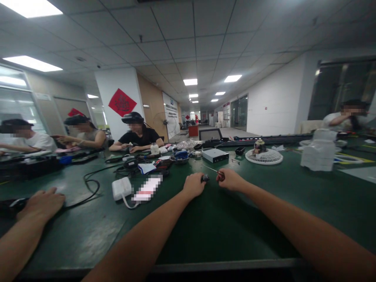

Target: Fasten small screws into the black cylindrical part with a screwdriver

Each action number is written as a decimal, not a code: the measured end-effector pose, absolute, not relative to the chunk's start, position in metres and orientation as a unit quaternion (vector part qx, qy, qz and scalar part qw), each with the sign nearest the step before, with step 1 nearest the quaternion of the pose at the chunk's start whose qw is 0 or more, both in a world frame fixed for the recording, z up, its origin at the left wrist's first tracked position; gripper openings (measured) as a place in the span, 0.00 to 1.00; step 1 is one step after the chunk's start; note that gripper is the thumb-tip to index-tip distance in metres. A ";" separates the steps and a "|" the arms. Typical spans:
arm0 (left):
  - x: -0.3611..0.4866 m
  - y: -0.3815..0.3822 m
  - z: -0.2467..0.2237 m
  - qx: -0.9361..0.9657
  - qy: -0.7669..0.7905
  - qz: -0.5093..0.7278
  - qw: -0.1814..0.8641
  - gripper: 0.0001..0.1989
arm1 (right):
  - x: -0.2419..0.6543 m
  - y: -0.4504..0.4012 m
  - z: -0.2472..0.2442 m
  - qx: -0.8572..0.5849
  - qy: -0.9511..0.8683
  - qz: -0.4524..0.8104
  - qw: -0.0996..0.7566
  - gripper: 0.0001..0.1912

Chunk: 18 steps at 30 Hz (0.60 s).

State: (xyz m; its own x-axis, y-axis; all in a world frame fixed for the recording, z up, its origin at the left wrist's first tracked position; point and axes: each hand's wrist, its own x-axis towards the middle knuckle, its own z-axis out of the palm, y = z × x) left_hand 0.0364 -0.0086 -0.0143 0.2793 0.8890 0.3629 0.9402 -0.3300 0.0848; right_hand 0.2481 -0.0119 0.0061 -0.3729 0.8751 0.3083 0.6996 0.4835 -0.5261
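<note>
Right hand [230,180] is pinching a red-handled screwdriver [221,176] nice and snug, left hand [193,185] clenched on a small black part [205,178] (maybe a knob, tough to tell), both low over the green workbench [205,231].

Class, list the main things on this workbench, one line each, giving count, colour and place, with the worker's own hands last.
Long workbench: one, dark green, under everything.
Boxy metal case: one, silver, mid-bench.
Round slotted fan guard: one, white, right of the case.
Plastic power adapter: one, white, left of the hands.
Co-worker's hand: one, on a black object, lower left.
Left hand: one, pinching a small black part.
Right hand: one, gripping a red-handled screwdriver.
</note>
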 end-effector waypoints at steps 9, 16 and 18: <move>0.041 -0.018 -0.006 -0.827 -0.537 -0.154 0.062 0.22 | 0.251 -0.009 0.004 -0.493 -0.806 0.135 0.297 0.11; 0.069 -0.097 0.072 -0.844 -0.477 -0.214 0.121 0.21 | 0.258 -0.001 0.002 -0.526 -0.779 0.103 0.325 0.08; 0.074 -0.140 0.076 -0.883 -0.418 -0.206 0.056 0.19 | 0.260 0.001 0.000 -0.536 -0.772 0.101 0.327 0.08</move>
State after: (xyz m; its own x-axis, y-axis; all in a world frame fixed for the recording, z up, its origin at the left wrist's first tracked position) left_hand 0.0743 -0.1396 0.0763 0.5650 0.7157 0.4105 0.7619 -0.6436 0.0735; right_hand 0.2602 0.0014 0.0004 -0.2127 0.8930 0.3965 0.7610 0.4060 -0.5061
